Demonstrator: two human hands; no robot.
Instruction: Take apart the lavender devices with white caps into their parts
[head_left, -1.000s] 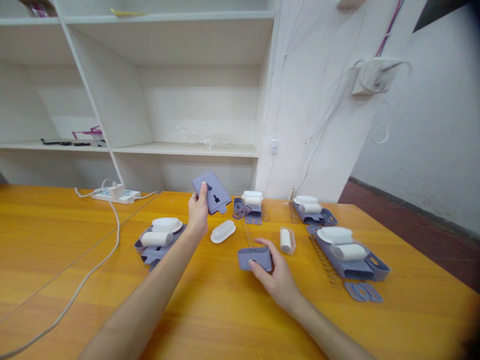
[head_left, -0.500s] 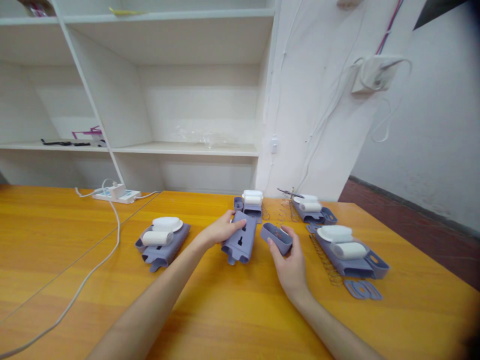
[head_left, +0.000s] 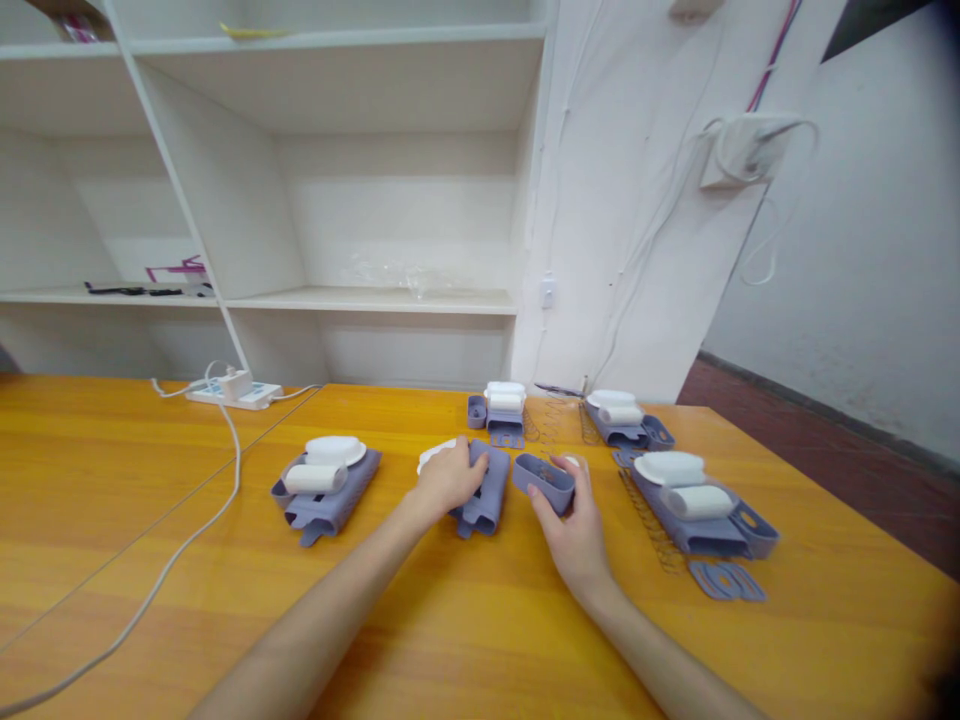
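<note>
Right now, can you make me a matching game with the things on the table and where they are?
Things:
1. purple flat piece
2. purple oval cup
3. power strip
4. white shelves

Places:
A. behind the table
B. in the right hand
C. far left on the table
D. under the left hand

Pairs: 1-D, 2-B, 3-C, 4-A
</note>
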